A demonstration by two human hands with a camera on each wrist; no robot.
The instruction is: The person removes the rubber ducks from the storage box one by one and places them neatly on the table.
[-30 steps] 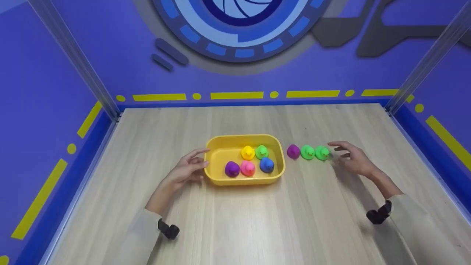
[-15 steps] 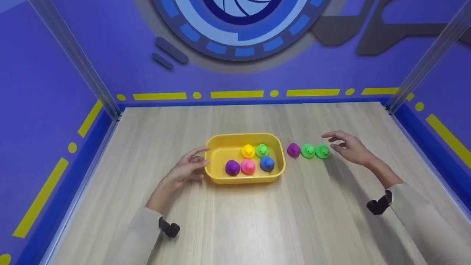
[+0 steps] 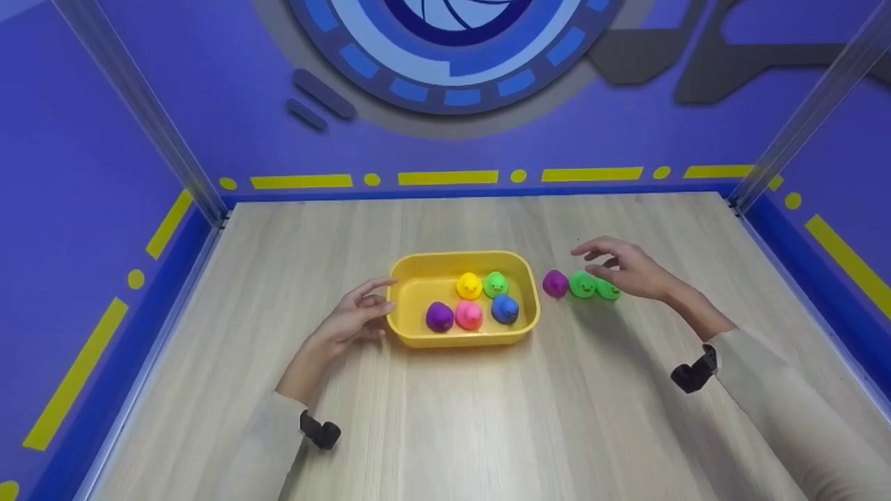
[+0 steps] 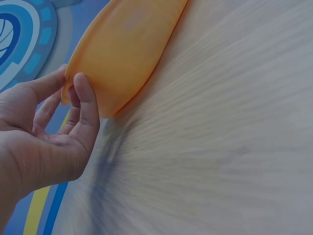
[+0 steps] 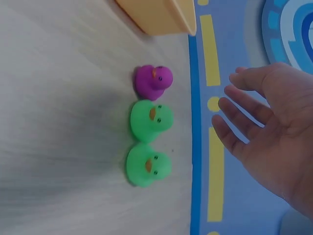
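Observation:
My left hand [image 3: 355, 316] holds the left end of a yellow plastic tub [image 3: 418, 341], thumb and fingers at its rim; the left wrist view shows the tub's outer wall [image 4: 122, 54]. Inside lie a yellow duck [image 3: 469, 287], a green duck [image 3: 495, 284], a purple duck [image 3: 440, 316], a pink duck [image 3: 469, 315] and a blue duck [image 3: 505, 309]. Right of the tub, a purple duck [image 5: 152, 82] and two green ducks, one in the middle [image 5: 150, 120] and one at the end [image 5: 147, 165], form a row. Above them hovers my right hand [image 3: 626, 268], fingers loosely bent, holding nothing.
The wooden tabletop [image 3: 445, 417] is bounded by a blue back wall [image 3: 445, 156] and side walls, with metal posts at the corners. Each wrist carries a small black camera, left [image 3: 320, 430] and right [image 3: 692, 374].
My right hand has risen and moved left, from beside the end green duck to over the green ducks. The left hand, tub and ducks have stayed put.

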